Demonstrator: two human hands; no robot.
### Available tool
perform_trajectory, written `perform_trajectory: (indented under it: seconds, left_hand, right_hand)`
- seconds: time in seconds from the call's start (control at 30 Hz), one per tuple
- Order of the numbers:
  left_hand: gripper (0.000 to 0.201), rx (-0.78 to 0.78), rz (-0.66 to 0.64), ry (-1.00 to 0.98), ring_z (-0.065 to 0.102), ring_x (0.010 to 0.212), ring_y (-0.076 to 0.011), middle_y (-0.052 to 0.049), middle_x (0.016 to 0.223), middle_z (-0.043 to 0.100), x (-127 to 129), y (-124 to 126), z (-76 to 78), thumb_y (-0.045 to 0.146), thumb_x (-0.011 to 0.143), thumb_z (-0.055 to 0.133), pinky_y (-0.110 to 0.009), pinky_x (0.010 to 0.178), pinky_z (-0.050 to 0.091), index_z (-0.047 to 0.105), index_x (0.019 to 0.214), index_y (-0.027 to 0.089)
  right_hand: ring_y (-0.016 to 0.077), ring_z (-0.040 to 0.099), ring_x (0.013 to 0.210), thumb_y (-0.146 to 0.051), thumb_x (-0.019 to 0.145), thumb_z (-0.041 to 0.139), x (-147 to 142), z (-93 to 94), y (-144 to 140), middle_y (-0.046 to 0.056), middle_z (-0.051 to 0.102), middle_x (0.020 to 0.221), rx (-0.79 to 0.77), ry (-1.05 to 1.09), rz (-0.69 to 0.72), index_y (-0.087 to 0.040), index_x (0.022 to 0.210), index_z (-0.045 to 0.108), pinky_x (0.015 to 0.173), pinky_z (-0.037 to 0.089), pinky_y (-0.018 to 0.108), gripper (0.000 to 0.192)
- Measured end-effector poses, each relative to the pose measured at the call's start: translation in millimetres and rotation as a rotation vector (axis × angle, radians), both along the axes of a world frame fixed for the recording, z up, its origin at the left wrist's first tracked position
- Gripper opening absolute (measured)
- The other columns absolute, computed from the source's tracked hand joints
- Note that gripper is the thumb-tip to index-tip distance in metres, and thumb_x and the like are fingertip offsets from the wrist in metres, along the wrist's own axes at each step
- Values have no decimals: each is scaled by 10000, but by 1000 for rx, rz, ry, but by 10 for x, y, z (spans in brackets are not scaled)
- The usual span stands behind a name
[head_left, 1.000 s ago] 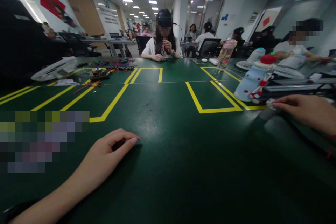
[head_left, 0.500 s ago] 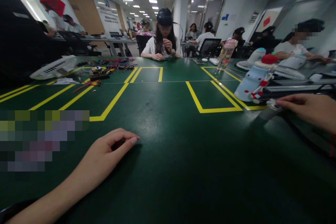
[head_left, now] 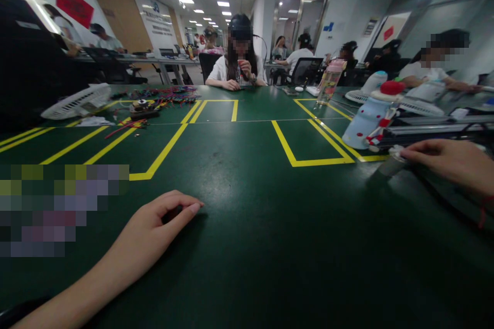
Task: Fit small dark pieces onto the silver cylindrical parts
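Desk (head_left: pixel 247 252): dark green top, filling most of the lower view, marked with yellow tape (head_left: pixel 284 143) in lines and open rectangles. Co-worker (head_left: pixel 219 72) in a white top seated at the far side, one hand raised to a small red item, the other on the desk.

Right side: dark rails (head_left: pixel 432 133) lie behind the right hand. Left far side: white slotted housing (head_left: pixel 77 104), lying tilted. Pale-blue bottle (head_left: pixel 359 124) with red top stands just beside the rails; clear bottle (head_left: pixel 328 87) with pink lid is farther back. Tangled wires (head_left: pixel 175 94) lie on the far left part of the desk.

Left hand (head_left: pixel 162 218): resting on the near desk, left of centre; grip closed, thumb and forefinger tips together, nothing visible between them.

Right hand (head_left: pixel 451 162): at the right edge; grip is a fingertip pinch on the pale top of a small grey cylinder (head_left: pixel 391 165).

Cylinder position: right part of the desk, near side of the blue bottle. Leans in view; true tilt cannot be told.

Smallest: red cord (head_left: pixel 482 213) at the right wrist.
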State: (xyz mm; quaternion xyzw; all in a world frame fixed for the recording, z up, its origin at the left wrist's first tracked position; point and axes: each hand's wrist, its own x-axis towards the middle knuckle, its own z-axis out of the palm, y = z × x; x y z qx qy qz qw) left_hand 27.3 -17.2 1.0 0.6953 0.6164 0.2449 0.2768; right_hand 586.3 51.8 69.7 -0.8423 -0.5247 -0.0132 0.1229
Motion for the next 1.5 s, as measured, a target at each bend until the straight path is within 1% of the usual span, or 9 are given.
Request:
perform_trajectory:
  seconds: [0.17,0.37,0.5,0.67,0.83,0.93,1.1,1.3,1.5]
  left_hand:
    - [312,-2,-6,-2,630,981,-225,12,1018,694,10,4,-3,567,856,549,-330,858,445,699,931,303]
    - [318,-1,0,21,630,983,-227,12,1023,699,3,1,-6,571,854,551,-326,860,448,703,937,305]
    - [327,9,-5,20,635,989,-235,-1,1035,707,8,11,-5,566,857,550,-332,868,460,706,946,293]
    - [328,17,-3,38,650,962,-235,-2,1014,718,34,0,34,566,856,549,-329,854,473,716,927,293]
    - [330,-6,0,48,636,995,-244,-8,1051,707,-2,-14,19,574,857,547,-346,867,465,705,958,303]
    - [325,-1,-3,51,632,993,-241,-8,1043,703,-17,-4,6,565,868,537,-353,872,459,700,959,299]
    - [324,42,-36,81,627,937,-233,-22,1026,688,133,44,83,536,874,542,-352,810,477,701,1000,283]
    - [243,177,-309,-62,604,902,-199,-24,1007,647,779,25,363,418,896,558,-316,755,496,698,1066,314]
    - [142,188,-285,-160,607,836,-181,-5,888,633,960,41,481,369,840,635,-311,747,490,762,835,307]
  right_hand:
    - [224,608,762,-502,706,678,1,-69,-39,98,709,908,72,94,47,-208,977,747,717,397,358,406]
    - [246,660,865,-537,548,776,-85,-545,-231,85,685,1057,277,85,84,-205,1119,605,762,485,357,682]
    - [254,665,870,-455,580,782,-182,-709,-230,145,632,1142,394,86,112,-167,1075,553,768,523,365,617]
    - [242,629,1036,-411,726,711,-935,-663,-372,129,549,1233,515,327,555,-228,1163,485,873,543,367,525]
    - [178,551,1163,-218,804,652,-2074,-578,-654,47,526,1259,323,512,1219,-308,1207,440,966,509,362,464]
    - [127,549,1127,-184,831,619,-2449,-600,-695,47,517,1249,232,598,1355,-280,1202,422,938,510,306,431]
    - [132,541,1122,-185,839,605,-2526,-706,-673,63,524,1231,142,688,1380,-247,1201,439,943,495,323,403]
    - [163,593,1080,-308,743,737,-2533,-769,-676,72,564,1197,61,862,1188,-270,1360,227,935,507,363,801]
    - [137,607,979,-293,761,703,-2535,-759,-657,40,602,1113,55,814,1138,-261,1299,331,847,511,312,655]
